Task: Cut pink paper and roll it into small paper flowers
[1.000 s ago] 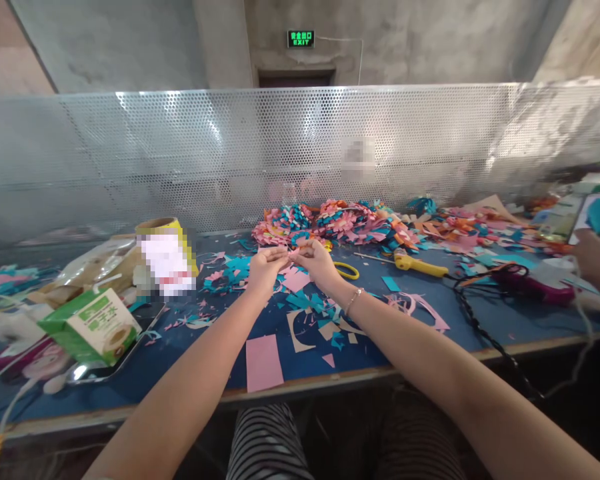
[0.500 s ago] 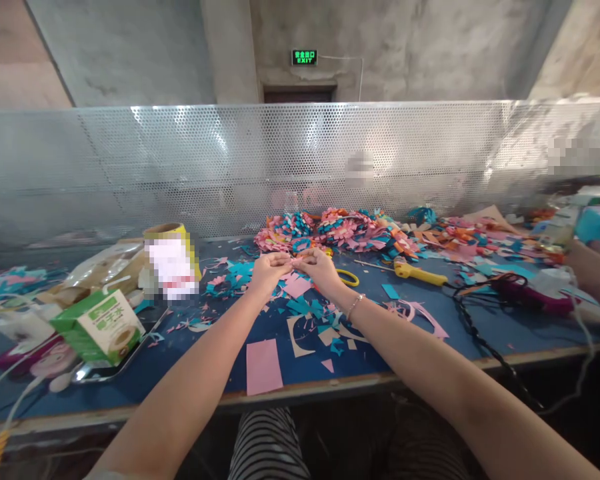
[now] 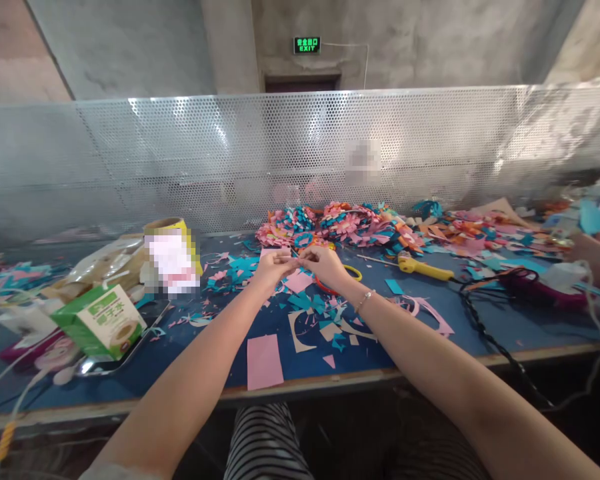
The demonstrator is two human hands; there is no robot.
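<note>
My left hand (image 3: pixel 271 272) and my right hand (image 3: pixel 325 265) meet fingertip to fingertip above the middle of the table. A piece of pink paper (image 3: pixel 276 253) shows at my left fingers, which are closed on it. My right thumb and fingers are pinched at the same spot, and its edge there is too small to make out fully. Under my right hand lie yellow and orange loop handles (image 3: pixel 353 272), partly covered. Below my hands are blue paper scraps (image 3: pixel 307 305), and a pink paper sheet (image 3: pixel 265 362) lies near the front edge.
Folded paper flowers (image 3: pixel 350 225) are heaped at the back against a perforated metal screen (image 3: pixel 180 153). A yellow glue gun (image 3: pixel 427 269) with a black cable lies right. Left stand a green drink carton (image 3: pixel 100 320) and a tape roll (image 3: pixel 167 227). Another person's hand (image 3: pixel 597 257) is far right.
The pink paper at my left fingers now shows more clearly. My right hand has shifted slightly right, and the view has tilted down a little. The other person's hand moved slightly.
</note>
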